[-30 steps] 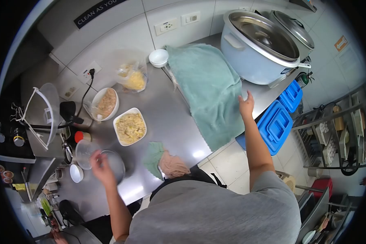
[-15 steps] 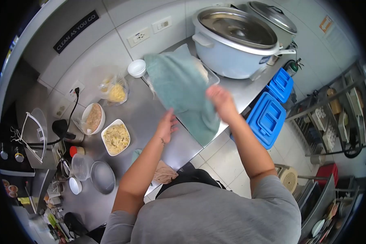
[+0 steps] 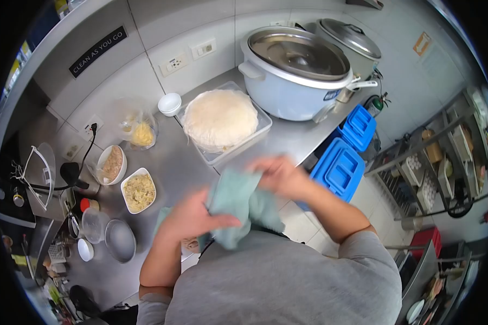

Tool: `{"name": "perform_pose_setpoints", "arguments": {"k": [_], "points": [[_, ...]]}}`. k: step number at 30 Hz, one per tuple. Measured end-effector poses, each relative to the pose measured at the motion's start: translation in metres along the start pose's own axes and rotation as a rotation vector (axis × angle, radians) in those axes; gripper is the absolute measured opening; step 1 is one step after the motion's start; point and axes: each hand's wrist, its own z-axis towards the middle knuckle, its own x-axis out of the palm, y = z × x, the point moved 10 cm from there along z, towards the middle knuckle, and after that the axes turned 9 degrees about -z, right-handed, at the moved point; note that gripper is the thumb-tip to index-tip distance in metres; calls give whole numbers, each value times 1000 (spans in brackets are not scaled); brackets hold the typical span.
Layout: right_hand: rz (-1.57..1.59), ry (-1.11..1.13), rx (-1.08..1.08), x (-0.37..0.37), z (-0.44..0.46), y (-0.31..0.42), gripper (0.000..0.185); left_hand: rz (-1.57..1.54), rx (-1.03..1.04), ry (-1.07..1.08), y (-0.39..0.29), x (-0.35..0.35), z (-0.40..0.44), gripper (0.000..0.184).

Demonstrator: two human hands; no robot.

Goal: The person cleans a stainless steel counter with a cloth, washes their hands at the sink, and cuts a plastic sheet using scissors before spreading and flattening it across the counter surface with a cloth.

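Close to my body, a green cloth point(image 3: 234, 201) hangs bunched between both hands. My left hand point(image 3: 187, 216) grips its left side, with the thumb across the front and the fingers partly hidden behind it. My right hand point(image 3: 279, 174), slightly blurred, is closed on the cloth's upper right part. Beyond them on the steel counter stands a clear plastic tray point(image 3: 263, 129). In it lies a broad, round, pale pile point(image 3: 220, 118) that looks like thin dough sheets, now uncovered.
A large rice cooker point(image 3: 287, 92) stands behind the tray. To the left are a white bowl of shredded filling point(image 3: 139, 192), a bowl of pinkish mince point(image 3: 113, 164), a bag with yellow contents point(image 3: 142, 134) and a grey pan point(image 3: 120, 241). Blue-lidded bins point(image 3: 339, 168) stand right of the counter.
The green cloth has come off the tray and is now gathered in front of my body. Both hands have drawn back toward me, and the pale pile is exposed.
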Motion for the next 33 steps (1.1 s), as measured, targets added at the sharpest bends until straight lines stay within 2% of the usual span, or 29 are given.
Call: {"name": "perform_pose_setpoints", "arguments": {"k": [2,3,4,6,8,11,12,14,16,17,19,22,23,24,26,30,33], "points": [[-215,-545,-360,-137,-9,52,28,-126,374,-380,-37,-44,9,53],[-368,-849,-459,-199,-26,73,28,-130,416,-508,-40,-63,11,53],[-75,-1023,-475,-238,-42,108,26,-132,452,-638,-40,-82,7,53],[-37,-1184,-886,-319,-63,155,23,-109,341,-818,-14,-102,6,48],[-89,-1292,-1028,-350,-58,175,27,34,201,-962,21,-115,-6,43],[-540,-1046,-389,-427,21,118,36,431,-79,-1065,104,-124,-49,38],[-908,-977,-125,-400,35,104,39,575,-186,-1063,141,-124,-78,38],[-994,-868,-318,-343,43,93,38,858,-403,-1026,209,-92,-117,42],[-692,-581,-388,-283,51,59,39,1145,-629,-929,263,-48,-153,52],[-511,-410,-362,-248,53,43,39,1036,-652,-988,270,-27,-160,66],[-387,-214,-366,-202,54,17,37,940,-748,-1025,274,-18,-144,72],[-278,-117,-261,-177,51,-19,31,958,-592,-748,264,7,-51,72],[-228,-122,-227,-178,48,-29,29,887,-559,-591,264,20,-10,70],[-196,-160,-173,-184,42,-42,29,912,-411,-465,256,38,33,68],[-143,-244,-70,-199,26,-68,27,846,-321,-290,244,66,108,67],[-130,-402,164,-229,-29,-122,25,829,28,-49,224,119,230,73],[-87,-503,377,-242,-74,-159,25,775,216,-44,214,148,313,78]]}}
